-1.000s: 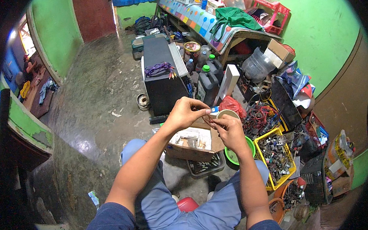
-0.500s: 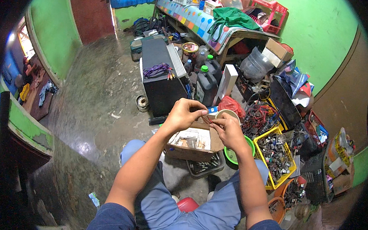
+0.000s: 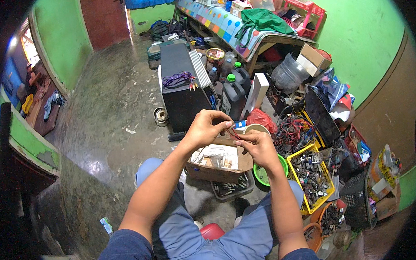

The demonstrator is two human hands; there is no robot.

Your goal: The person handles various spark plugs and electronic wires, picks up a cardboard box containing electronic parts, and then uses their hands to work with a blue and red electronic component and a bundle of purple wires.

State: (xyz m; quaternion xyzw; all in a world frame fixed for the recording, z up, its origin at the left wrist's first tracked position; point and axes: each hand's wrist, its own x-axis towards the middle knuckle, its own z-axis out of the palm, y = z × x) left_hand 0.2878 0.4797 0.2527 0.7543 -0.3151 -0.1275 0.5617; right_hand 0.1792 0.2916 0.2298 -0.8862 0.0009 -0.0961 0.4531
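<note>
A thin reddish wire [image 3: 234,133] stretches between my two hands, above an open cardboard box. My left hand [image 3: 207,128] pinches one end between thumb and fingertips. On the other side, my right hand [image 3: 258,146] is closed on the wire with thumb and forefinger. The wire's far ends are too small to make out. Below, the cardboard box [image 3: 218,174] has white pieces inside and rests over a dark plastic tray [image 3: 237,192] of small parts. Just beyond my right hand is the rim of a pale round container [image 3: 258,126].
To the right stand a green basin [image 3: 285,165], a yellow crate [image 3: 313,209] of small parts and a tangle of wires [image 3: 290,133]. Ahead are a black cabinet [image 3: 183,106] with a purple cable [image 3: 176,79], dark jerrycans [image 3: 234,96] and a red plastic bag [image 3: 262,119].
My left hand has shifted slightly left and my right hand slightly down, so a little more of the wire shows between them. Both grips stay closed.
</note>
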